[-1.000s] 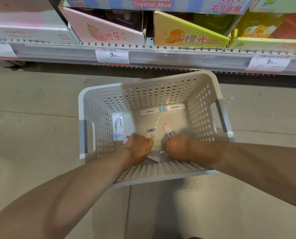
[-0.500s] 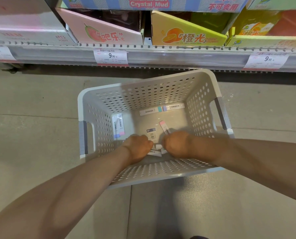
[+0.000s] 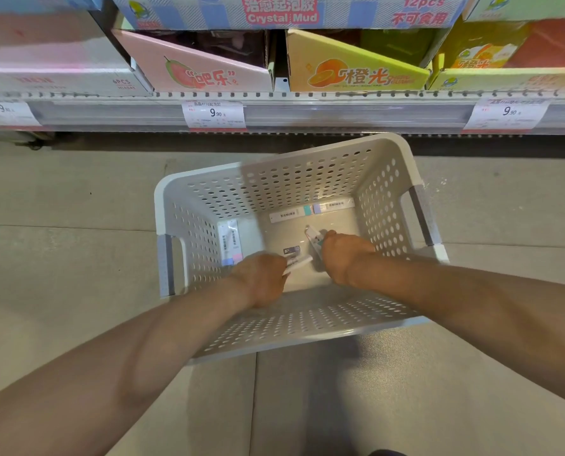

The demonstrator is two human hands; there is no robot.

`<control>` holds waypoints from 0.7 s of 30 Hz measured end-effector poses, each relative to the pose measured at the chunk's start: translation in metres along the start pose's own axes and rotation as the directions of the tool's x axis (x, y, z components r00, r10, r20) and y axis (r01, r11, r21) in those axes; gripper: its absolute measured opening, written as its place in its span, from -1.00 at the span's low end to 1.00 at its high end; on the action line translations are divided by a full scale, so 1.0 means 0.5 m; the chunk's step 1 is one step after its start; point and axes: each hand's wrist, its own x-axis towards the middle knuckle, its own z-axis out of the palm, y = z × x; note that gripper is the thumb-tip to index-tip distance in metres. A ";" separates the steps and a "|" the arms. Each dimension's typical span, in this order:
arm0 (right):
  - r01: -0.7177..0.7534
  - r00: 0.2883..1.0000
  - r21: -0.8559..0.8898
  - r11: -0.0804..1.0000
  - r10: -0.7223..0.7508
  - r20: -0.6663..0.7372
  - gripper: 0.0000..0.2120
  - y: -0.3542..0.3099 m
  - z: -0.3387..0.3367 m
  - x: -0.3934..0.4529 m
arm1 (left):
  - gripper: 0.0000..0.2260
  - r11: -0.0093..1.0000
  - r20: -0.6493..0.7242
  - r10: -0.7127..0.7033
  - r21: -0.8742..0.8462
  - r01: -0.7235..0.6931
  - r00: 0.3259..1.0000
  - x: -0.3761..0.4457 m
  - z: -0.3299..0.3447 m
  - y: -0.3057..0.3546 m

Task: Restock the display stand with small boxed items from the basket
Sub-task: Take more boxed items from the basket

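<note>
A white perforated basket sits on the floor below the shelf. Both my hands are inside it. My left hand is closed around a slim white box that sticks out to the right. My right hand grips another slim white box pointing up and left. Two long boxes lie end to end against the far wall. One more box leans at the left wall, and a small dark-labelled box lies on the bottom between my hands.
A low shelf edge with 9.90 price tags runs across the top. Above it stand a pink display carton, a yellow-green one and a blue Crystal Mud carton. Grey tiled floor surrounds the basket.
Both hands have risen a little from the basket's near bottom, each now with a slim box in its grip. The view has shifted slightly.
</note>
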 end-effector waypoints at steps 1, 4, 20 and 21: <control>-0.002 1.000 0.019 1.000 0.002 0.016 -0.61 -0.004 0.004 0.007 | -0.74 0.995 -0.002 -0.037 -0.094 0.037 0.999 0.001 0.003 0.000; -0.064 0.997 0.064 0.996 0.061 0.043 -0.62 -0.015 0.011 0.024 | -0.69 0.956 0.000 -0.123 -0.269 0.118 0.992 0.003 0.006 0.007; -0.077 0.996 0.134 0.988 0.069 0.064 -0.57 -0.006 0.013 0.034 | -0.69 0.863 0.059 -0.215 -0.455 0.218 0.975 -0.007 -0.007 0.000; -0.058 0.996 0.141 0.988 0.047 0.077 -0.58 -0.004 0.017 0.039 | -0.70 0.842 0.074 -0.226 -0.487 0.233 0.971 -0.006 -0.008 -0.001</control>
